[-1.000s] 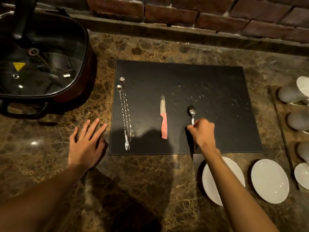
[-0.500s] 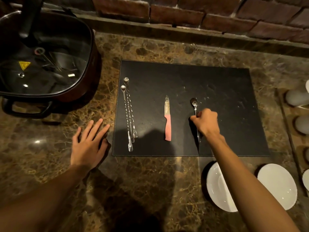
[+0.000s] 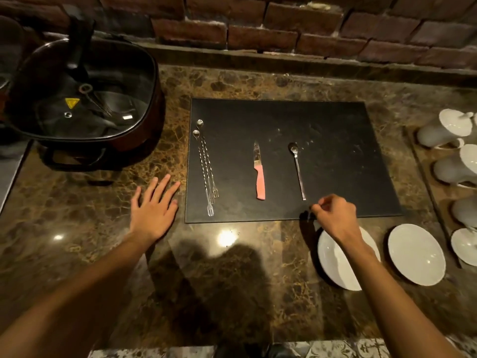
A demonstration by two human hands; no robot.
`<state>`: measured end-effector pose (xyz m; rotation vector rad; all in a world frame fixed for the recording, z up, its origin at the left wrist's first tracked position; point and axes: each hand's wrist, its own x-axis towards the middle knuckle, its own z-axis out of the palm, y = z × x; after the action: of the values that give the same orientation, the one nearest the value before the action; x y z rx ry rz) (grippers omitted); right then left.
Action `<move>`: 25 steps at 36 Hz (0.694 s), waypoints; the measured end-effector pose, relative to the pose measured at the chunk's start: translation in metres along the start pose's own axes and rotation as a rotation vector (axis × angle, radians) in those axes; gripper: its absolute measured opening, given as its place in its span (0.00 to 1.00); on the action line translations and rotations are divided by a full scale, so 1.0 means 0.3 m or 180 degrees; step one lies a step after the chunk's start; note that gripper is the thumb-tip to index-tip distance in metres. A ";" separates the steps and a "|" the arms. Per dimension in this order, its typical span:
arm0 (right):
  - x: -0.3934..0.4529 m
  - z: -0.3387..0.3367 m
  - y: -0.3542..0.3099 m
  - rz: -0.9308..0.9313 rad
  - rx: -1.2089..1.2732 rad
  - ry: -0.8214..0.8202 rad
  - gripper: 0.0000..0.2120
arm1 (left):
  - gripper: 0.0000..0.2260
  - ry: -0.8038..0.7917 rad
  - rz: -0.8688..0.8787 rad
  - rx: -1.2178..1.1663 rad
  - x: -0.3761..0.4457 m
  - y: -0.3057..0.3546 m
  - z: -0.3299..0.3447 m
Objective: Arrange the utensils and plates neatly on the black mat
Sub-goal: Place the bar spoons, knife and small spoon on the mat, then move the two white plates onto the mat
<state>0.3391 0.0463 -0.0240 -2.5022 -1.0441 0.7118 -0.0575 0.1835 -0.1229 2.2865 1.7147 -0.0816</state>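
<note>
Head view: spoon [image 3: 297, 169] lies mid-frame on the black mat [image 3: 335, 140], parallel to the pink-handled knife [image 3: 259, 171], likely for neat spacing. Right hand [image 3: 333, 214] at the mat's lower edge, fingers loosely curled, empty. Left hand [image 3: 153, 206] flat, spread on the counter [image 3: 77, 218], empty. Plates [image 3: 416, 254] lower right, off the mat.
</note>
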 end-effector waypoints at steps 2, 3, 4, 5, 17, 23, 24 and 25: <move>-0.042 -0.014 0.036 0.0009 0.0007 -0.0043 0.07 | 0.22 -0.0144 -0.0132 -0.0214 0.015 0.011 -0.025; -0.063 -0.022 0.053 0.0002 -0.0013 -0.0048 0.05 | 0.21 -0.0177 -0.0225 -0.0364 0.019 0.022 -0.043; -0.081 -0.030 0.069 0.0001 -0.0025 -0.0055 0.03 | 0.20 -0.0160 -0.0328 -0.0513 0.018 0.037 -0.061; -0.096 -0.038 0.087 0.0014 -0.0029 -0.0071 0.03 | 0.20 -0.0078 -0.0412 -0.0635 0.011 0.058 -0.076; -0.126 -0.140 0.299 0.0201 -0.0331 0.0037 0.09 | 0.21 0.0442 0.0716 -0.0500 -0.278 0.597 0.044; -0.068 -0.183 0.416 0.0015 -0.0631 0.0071 0.17 | 0.21 0.0255 0.1104 -0.0335 -0.283 0.874 0.158; -0.053 -0.190 0.435 -0.0023 -0.0655 0.0033 0.16 | 0.21 0.0221 0.1134 -0.0287 -0.279 0.908 0.171; -0.038 -0.195 0.450 -0.0061 -0.0664 -0.0063 0.14 | 0.21 0.0198 0.1145 -0.0261 -0.275 0.935 0.184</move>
<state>0.4411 -0.0594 -0.0373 -2.6600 -1.2041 0.6534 0.1911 0.0208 -0.1053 2.5159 1.2798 0.1320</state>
